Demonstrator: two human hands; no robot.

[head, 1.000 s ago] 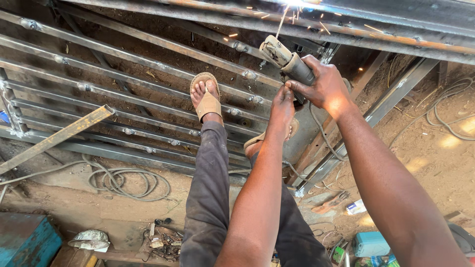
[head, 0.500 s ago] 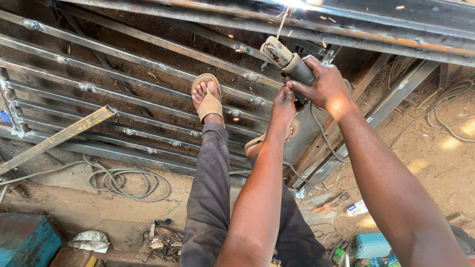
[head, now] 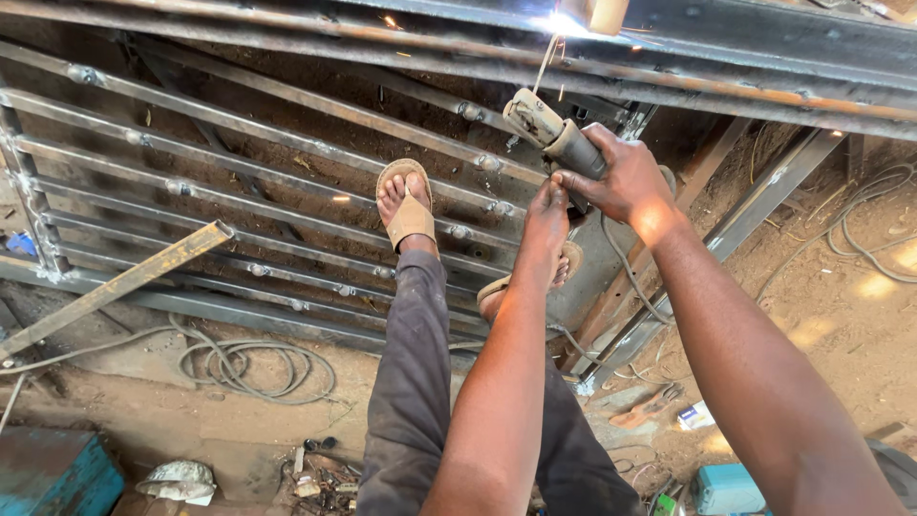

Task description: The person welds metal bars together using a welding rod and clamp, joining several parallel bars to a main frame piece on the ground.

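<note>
The grey-bodied angle grinder [head: 554,139] is clasped by the right hand [head: 626,177], steadied beneath by the left hand [head: 544,210], against the rusty steel bar [head: 458,48] above for control.

1. harsh daylight from about 2 o'clock, blown-out patches on the dirt ground [head: 841,315] at 3 o'clock.
2. white flare at 12 o'clock on the steel bar [head: 669,48].
3. frame edges bend wide-angle style; near forearms look slightly soft.
</note>
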